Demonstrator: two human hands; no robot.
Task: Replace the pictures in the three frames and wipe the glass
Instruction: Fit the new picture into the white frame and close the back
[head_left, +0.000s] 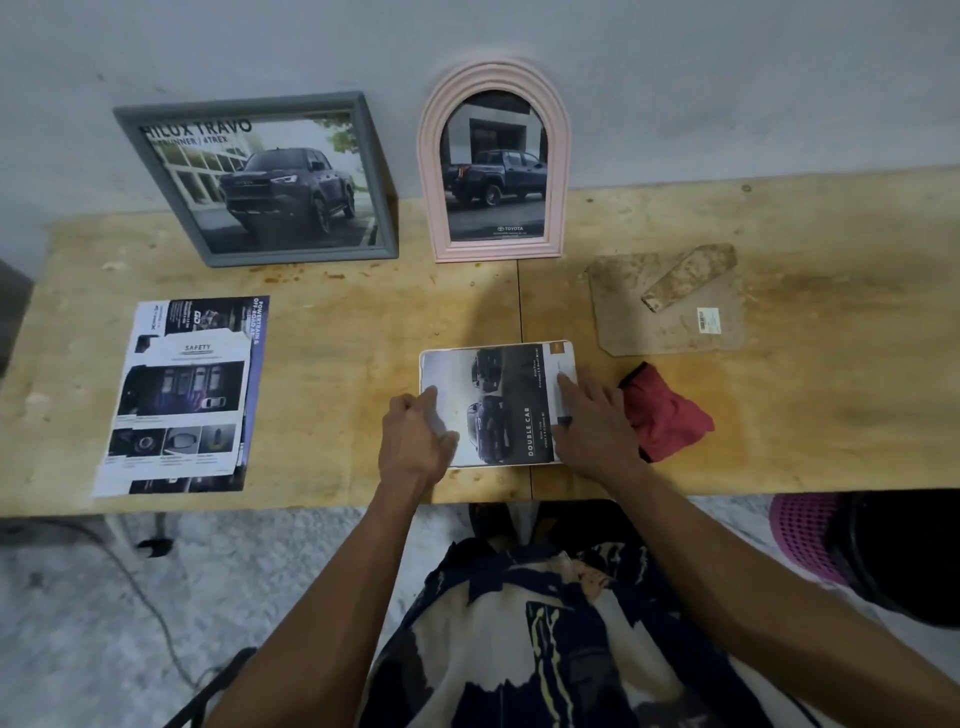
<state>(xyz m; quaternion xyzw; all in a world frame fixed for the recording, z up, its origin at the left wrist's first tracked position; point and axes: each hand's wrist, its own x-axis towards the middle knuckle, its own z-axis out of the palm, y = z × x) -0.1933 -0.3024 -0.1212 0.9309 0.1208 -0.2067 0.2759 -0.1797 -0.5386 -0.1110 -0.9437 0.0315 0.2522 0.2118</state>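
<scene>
A white frame (496, 405) lies flat near the table's front edge, showing a dark car picture with "DOUBLE CAB" on it. My left hand (415, 441) rests on its left part with fingers loosely bent. My right hand (592, 421) presses its right edge with straight fingers. A grey square frame (260, 176) with a truck picture leans on the wall at the back left. Beside it stands a pink arched frame (493, 161) with another truck picture. A red cloth (665, 415) lies just right of my right hand.
A brown backing board (670, 306) with its stand flap lies at the back right of the wooden table (337, 332). Loose brochure pages (187, 395) lie at the left. A pink basket (805, 540) sits on the floor at the right, and a cable (130, 577) runs below.
</scene>
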